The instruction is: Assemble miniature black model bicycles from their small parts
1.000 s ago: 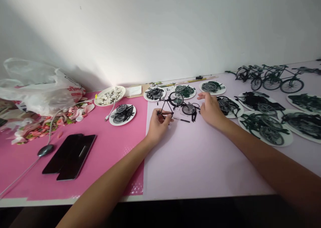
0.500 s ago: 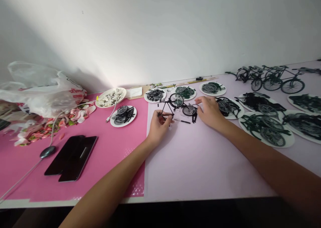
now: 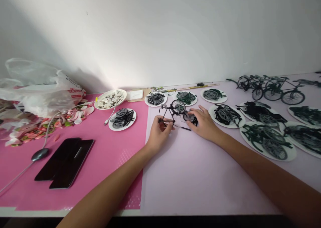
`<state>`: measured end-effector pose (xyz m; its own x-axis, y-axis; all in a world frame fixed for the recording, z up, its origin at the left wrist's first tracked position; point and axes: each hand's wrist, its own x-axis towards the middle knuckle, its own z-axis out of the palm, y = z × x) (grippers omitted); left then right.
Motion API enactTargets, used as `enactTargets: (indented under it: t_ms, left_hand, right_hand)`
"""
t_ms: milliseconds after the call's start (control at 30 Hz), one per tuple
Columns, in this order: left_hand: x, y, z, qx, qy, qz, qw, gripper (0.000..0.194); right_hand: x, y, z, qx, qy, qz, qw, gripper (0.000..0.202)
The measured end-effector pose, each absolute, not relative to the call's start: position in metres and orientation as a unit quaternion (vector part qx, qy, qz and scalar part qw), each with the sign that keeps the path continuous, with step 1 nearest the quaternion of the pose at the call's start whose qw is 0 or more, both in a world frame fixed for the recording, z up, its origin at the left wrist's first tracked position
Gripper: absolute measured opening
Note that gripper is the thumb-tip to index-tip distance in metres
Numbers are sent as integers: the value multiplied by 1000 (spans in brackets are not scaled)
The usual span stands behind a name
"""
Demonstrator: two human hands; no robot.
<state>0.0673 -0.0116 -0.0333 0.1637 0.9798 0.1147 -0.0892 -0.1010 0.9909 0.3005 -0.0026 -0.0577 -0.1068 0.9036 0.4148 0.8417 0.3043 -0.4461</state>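
My left hand (image 3: 160, 131) pinches the dark frame of a small toy bicycle (image 3: 168, 113), which has one spoked wheel (image 3: 178, 107) fitted at its upper right. To the right, my right hand (image 3: 202, 122) reaches over a loose black wheel (image 3: 190, 117) on the pale sheet, fingers bent over it; whether they grip it I cannot tell. Between the hands lies a thin dark rod-like tool (image 3: 185, 128). Part of the bicycle frame is hidden behind my left fingers.
Plates of wheels and parts stand behind and right, such as a near right plate (image 3: 292, 151). Finished toy bicycles (image 3: 293, 97) stand at the back right. Two phones (image 3: 72, 164), a cable and a plastic bag (image 3: 45, 91) are left.
My right hand has moved left and down onto the loose wheel. My left hand still holds the bicycle frame. The view has shifted slightly.
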Motion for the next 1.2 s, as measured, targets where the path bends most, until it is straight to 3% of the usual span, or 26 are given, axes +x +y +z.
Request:
enactTargets:
  t_ms: [567, 1200]
  left_hand:
    - [67, -19, -26, 519, 408, 489, 570, 37]
    - [64, -21, -23, 518, 404, 482, 580, 39]
  right_hand:
    - [296, -3, -63, -580, -731, 49, 356, 31]
    - [297, -4, -63, -588, -733, 48, 339, 31]
